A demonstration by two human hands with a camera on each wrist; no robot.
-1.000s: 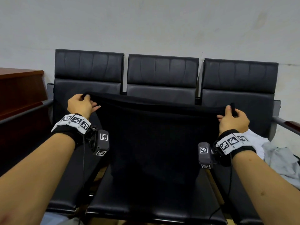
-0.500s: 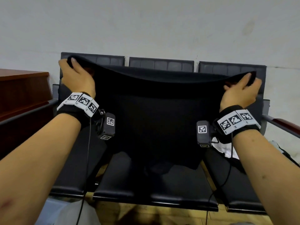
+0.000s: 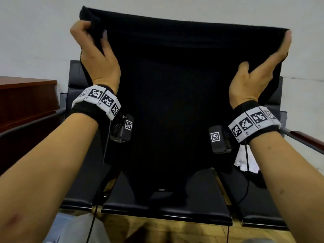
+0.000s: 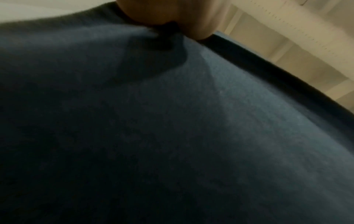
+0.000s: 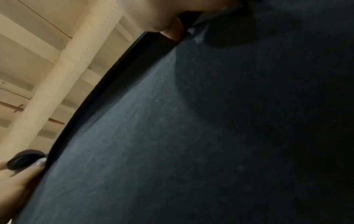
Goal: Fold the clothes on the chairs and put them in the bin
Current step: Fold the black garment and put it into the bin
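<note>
A: Start at the fingers. What are they doing?

B: The left hand (image 3: 98, 55) has its fingers curled tight over the top left corner of the black garment (image 3: 175, 102), with a bunch of cloth pinched between thumb and fingers. The left wrist view shows the same pinch from below, cloth puckered under the fingertips (image 4: 166, 13).

A: And the other side?

B: The right hand (image 3: 254, 74) clamps the garment's top right corner. The fingers run up along the near face of the cloth and the tips hook over its top edge. In the right wrist view a fingertip (image 5: 172, 32) presses into the fabric (image 5: 210, 136) at the hem.

A: Where is the garment itself?

B: Stretched flat between the two hands, top edge raised in front of the pale wall (image 3: 35, 41). It hangs down in front of the row of black chairs (image 3: 201, 195); its lower end reaches the middle seat, but whether it touches I cannot tell.

A: Anything else around the garment?

B: To its lower right, something white (image 3: 245, 162) lies on the right-hand chair. To its left stands a reddish wooden cabinet (image 3: 26, 99). Both wrists wear bands with black-and-white markers and small cameras.
</note>
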